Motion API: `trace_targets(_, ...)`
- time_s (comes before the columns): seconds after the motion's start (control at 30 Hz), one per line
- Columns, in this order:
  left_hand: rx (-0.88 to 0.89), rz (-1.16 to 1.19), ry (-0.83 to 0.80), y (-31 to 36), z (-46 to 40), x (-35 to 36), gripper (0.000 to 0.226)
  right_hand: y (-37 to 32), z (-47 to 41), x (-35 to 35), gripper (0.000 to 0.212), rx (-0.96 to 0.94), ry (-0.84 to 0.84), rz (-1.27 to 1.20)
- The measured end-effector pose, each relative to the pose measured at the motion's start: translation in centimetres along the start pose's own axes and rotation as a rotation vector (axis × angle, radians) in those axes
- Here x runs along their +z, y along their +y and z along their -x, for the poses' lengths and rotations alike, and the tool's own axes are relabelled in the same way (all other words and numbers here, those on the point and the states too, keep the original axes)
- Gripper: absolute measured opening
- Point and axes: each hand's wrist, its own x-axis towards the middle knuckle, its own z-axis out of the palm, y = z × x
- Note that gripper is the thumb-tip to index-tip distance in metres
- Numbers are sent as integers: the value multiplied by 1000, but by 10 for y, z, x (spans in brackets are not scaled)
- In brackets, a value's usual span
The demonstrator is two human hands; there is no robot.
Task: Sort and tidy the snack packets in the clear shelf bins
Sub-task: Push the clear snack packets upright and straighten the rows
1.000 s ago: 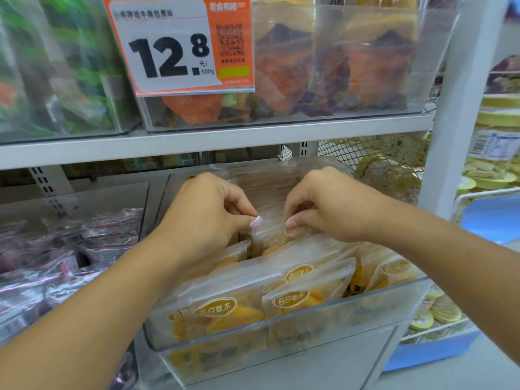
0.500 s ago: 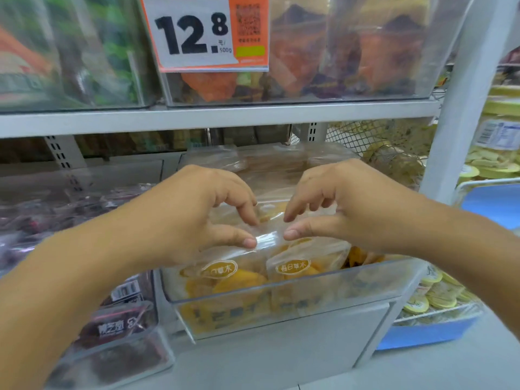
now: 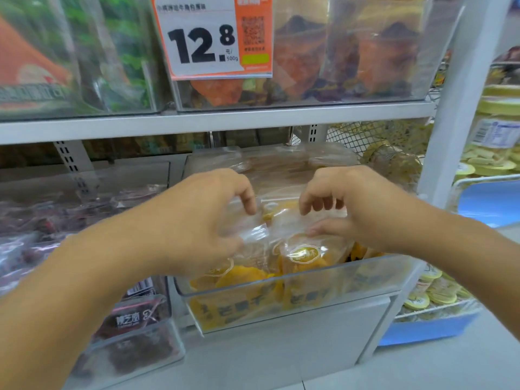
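Note:
A clear shelf bin (image 3: 374,267) on the lower shelf holds several see-through packets of yellow dried fruit (image 3: 305,258) with oval gold labels. Both hands reach into it from above. My left hand (image 3: 205,220) curls its fingers and thumb round the clear top edge of a packet (image 3: 253,230) near the bin's middle. My right hand (image 3: 354,206) has its thumb against the top of the neighbouring packet and its fingers curled over it. The two hands sit a small gap apart. The view is blurred, so the exact grip is unclear.
A clear bin of dark red packets (image 3: 135,322) stands to the left. The shelf above (image 3: 253,122) carries bins of orange and green packets and a 12.8 price tag (image 3: 208,38). A white upright post (image 3: 450,114) and a blue crate of yellow tubs (image 3: 433,327) are on the right.
Both hands have lifted from deep among the packets to the packet tops and spread slightly apart. The camera has moved closer and tilted up.

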Motion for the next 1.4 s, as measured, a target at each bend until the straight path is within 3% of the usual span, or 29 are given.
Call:
trace_targets(0.07,-18,-64,-22,12,2,9,42,-2,5,2,23,-27,1,-7)
trace_targets(0.17,-79,-219,91,30,-8,25,57,-2,7,-5,25,-23,-33,-5)
trace_targets(0.23,-131,-216,129,35,-14,25,50,2,6,-12,20,43,-3,-113)
trace_targets(0.33,-94,-141,50,28,-15,19,27,12,4,-17,6,138,13,-151)
trace_targets(0.43,-84,-37,20,25,-13,15,10,15,3,-22,16,197,-79,-140)
trace_targets(0.57,-70,-87,137,32,-21,23,15,15,2,-27,19,172,-213,-96)
trace_targets(0.73,-36,-28,193,28,-26,27,20,9,-1,-16,12,122,-226,116)
trace_targets(0.93,8,61,323,23,-29,37,12,9,2,-7,11,-9,-74,214)
trace_targets(1.13,-27,388,416,17,-35,45,19,10,-1,-7,6,-18,62,-170)
trace_targets(1.27,-102,539,334,22,-36,41,11,1,-14,2,5,66,-164,-118)
trace_targets(1.4,-69,409,293,20,-36,35,29,-3,-20,-3,7,92,-277,-57)
